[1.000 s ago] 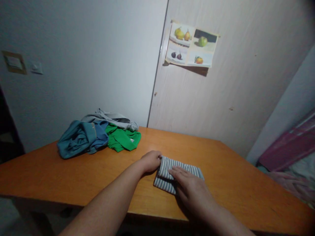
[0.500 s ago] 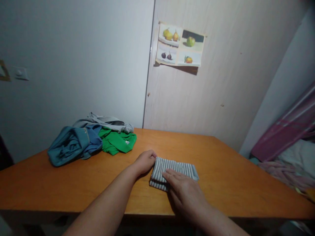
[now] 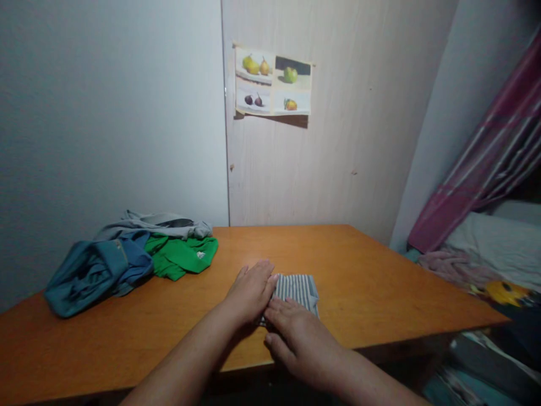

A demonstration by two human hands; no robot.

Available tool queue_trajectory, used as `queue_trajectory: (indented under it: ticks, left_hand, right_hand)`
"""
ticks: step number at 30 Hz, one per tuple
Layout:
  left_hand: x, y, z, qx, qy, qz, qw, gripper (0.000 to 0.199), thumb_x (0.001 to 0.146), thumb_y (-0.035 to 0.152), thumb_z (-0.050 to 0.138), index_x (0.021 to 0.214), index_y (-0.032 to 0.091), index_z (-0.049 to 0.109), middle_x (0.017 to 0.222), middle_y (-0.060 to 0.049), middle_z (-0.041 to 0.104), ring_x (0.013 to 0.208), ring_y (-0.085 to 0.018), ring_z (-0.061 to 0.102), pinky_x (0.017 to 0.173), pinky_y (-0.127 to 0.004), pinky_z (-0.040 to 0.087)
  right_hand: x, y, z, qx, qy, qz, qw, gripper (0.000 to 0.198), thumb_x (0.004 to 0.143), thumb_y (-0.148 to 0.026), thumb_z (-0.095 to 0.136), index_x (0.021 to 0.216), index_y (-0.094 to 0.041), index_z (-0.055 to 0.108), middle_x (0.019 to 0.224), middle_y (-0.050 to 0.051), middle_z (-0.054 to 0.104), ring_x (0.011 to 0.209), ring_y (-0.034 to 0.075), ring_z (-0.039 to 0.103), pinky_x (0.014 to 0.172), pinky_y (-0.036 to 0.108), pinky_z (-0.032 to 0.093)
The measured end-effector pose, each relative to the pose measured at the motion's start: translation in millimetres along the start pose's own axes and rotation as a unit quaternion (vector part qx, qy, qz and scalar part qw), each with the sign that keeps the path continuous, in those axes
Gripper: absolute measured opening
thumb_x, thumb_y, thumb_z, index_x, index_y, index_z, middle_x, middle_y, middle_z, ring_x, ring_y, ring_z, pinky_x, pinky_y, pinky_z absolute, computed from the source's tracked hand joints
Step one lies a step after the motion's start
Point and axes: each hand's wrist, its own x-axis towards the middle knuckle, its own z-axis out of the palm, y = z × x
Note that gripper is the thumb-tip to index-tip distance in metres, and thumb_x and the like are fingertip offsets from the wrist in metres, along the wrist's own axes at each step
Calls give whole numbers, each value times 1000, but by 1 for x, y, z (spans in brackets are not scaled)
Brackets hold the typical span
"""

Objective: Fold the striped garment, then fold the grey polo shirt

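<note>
A grey-and-white striped cloth (image 3: 296, 287), folded into a small flat bundle, lies on the wooden table near its front edge. My left hand (image 3: 252, 290) rests flat on the bundle's left end, fingers stretched out. Over the near side of the cloth lies my right hand (image 3: 296, 332), its fingers extended and its thumb apart. The fingertips of both hands come close together on the fabric. Both hands cover the cloth's left and near parts; its right end and far edge show.
On the table's (image 3: 287, 248) left side lie a teal-blue garment (image 3: 84, 270), a green garment (image 3: 181, 254) and a grey garment (image 3: 147, 225) in a heap. A fruit picture (image 3: 273, 82) hangs on the panel behind. A pink curtain (image 3: 469, 146) and bedding are at the right.
My left hand has gone from gripping the cloth's left corner to lying flat on it. My right hand still lies on the near side. The view has turned right.
</note>
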Motion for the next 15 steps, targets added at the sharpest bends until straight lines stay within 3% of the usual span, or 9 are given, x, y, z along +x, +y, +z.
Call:
queue_trajectory:
  ticks: [2,4,7,9,11,15]
  left_hand:
    - [-8,-4,7,30,-55,-21,998,57,102,50,32,148,21,47,159,-12,40,150,-29,30,121,-56,16]
    - [-13,-11,12,41,-80,-27,996,63,101,55,31,154,23,39,163,-11,31,153,-28,21,122,-56,14]
    - [-15,-19,15,49,-83,-23,995,71,99,63,30,157,23,34,165,-11,25,154,-28,16,122,-54,14]
    - [-15,-20,14,54,-84,-23,995,74,97,66,31,157,22,34,165,-12,26,154,-29,17,122,-54,15]
    - [-14,-20,14,59,-89,-25,994,75,97,67,31,157,22,33,165,-11,26,154,-29,17,122,-53,15]
    - [-13,-19,12,75,-103,-28,991,79,96,69,30,158,22,30,165,-11,23,155,-28,16,122,-52,16]
  right_hand:
    - [-8,7,-7,48,49,-6,998,36,95,-24,51,126,-25,67,130,6,69,120,22,63,107,38,47]
    - [-18,21,-14,95,132,28,986,30,97,-28,47,115,-25,72,114,6,75,105,21,69,94,35,53]
    - [-35,50,-21,159,259,135,943,31,98,-39,49,105,-22,74,104,9,76,97,23,70,86,36,55]
    - [-46,68,-24,186,305,195,913,32,96,-42,50,101,-20,74,100,9,76,96,24,70,85,37,55]
    - [-55,81,-23,194,315,225,901,32,95,-43,51,98,-20,73,97,8,75,94,24,70,83,36,54]
    - [-65,85,-18,162,270,240,918,28,93,-40,52,95,-21,73,89,5,74,86,23,68,76,33,52]
